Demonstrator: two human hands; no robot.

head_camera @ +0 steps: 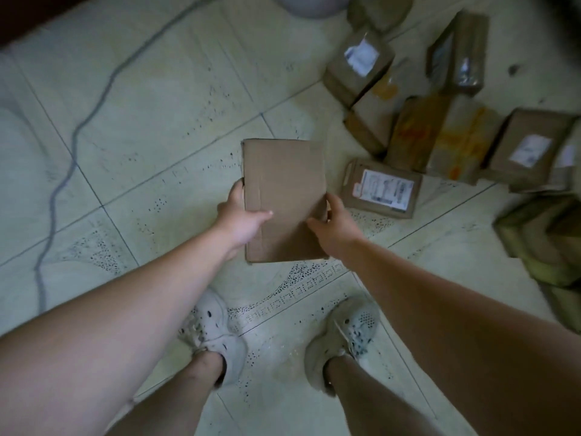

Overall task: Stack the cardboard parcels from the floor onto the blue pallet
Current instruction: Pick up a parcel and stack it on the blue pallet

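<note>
left hand (240, 215) and right hand (334, 226) gripping a plain cardboard parcel (284, 196), more parcels (382, 187) on tiled floor (141, 136)

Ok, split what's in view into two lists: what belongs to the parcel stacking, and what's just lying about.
Job: plain parcel, gripped by left hand and right hand; labelled parcel on the floor beside it; heap of parcels beyond. The blue pallet is out of view.
Lying about: grey cable across the floor; pale round object at the top edge.
</note>
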